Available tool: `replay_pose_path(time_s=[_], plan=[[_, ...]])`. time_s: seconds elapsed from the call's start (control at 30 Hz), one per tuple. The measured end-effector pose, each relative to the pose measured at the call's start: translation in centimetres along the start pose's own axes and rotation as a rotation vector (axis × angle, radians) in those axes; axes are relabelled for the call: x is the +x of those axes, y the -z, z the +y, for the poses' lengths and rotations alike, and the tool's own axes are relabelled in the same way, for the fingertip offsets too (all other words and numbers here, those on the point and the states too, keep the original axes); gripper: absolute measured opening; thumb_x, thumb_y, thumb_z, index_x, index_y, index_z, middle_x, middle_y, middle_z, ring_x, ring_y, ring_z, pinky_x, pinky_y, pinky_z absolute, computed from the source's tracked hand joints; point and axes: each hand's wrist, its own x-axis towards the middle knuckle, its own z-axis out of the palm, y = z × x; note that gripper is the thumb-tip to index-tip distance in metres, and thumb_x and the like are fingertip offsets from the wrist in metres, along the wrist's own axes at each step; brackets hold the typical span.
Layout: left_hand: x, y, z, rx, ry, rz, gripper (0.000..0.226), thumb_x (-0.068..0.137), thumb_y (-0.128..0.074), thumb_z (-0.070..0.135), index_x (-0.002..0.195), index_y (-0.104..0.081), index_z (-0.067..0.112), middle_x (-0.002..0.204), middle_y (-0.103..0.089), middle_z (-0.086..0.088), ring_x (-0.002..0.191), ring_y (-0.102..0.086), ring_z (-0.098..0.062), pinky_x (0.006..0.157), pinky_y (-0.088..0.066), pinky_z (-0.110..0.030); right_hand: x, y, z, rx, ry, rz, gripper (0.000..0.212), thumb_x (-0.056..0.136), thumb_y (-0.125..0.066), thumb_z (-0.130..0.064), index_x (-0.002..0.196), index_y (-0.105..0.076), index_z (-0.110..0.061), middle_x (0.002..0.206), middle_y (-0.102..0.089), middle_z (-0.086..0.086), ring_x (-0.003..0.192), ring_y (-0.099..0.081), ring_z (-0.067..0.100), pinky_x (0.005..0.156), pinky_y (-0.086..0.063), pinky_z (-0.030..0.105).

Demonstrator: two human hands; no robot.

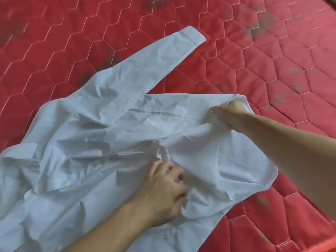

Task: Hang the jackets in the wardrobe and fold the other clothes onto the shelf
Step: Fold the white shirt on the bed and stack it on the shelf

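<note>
**Pale shirt spread on a red mattress**

A red quilted mattress (236, 51) with hexagon stitching and dark smudges fills the view; no more of the room shows. The crumpled pale blue shirt (109, 135) lies across it under both hands; one sleeve (154, 59) stretches away beyond the left hand (163, 190), whose curled fingers bunch the cloth; the right hand (231, 113) pinches the far hem.

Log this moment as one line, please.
stage: spreading shirt on mattress | left hand: grips front fabric | right hand: grips hem corner | fold: not started
</note>
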Motion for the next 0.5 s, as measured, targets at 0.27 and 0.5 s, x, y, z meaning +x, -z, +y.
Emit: replay_pose_path(time_s=[0.27,0.5], plan=[[2.8,-1.1,1.6,-0.386,-0.002,-0.248,0.012,0.083,-0.061,0.036,0.086,-0.069,0.027,0.103,-0.063,0.013,0.097,-0.053,0.001,0.097,-0.028,-0.02,5.5,5.7,-8.5,0.647,0.079,-0.272,0.026,0.09,-0.059,-0.044,0.11,-0.055,-0.028,0.117,-0.058,-0.005,0.102,-0.062,0.023,0.087,-0.052,0.05],[3.7,-2.0,2.9,-0.534,0.189,-0.184,0.038,0.064,-0.042,0.05,0.076,-0.068,0.024,0.095,-0.063,0.009,0.091,-0.056,-0.002,0.096,-0.034,-0.027,1.5,2.8,0.4,-0.214,0.291,-0.021,0.061,0.073,-0.062,-0.071,0.072,-0.06,-0.011,0.074,-0.068,0.014,0.068,-0.068,0.033,0.069,-0.058,0.046]])
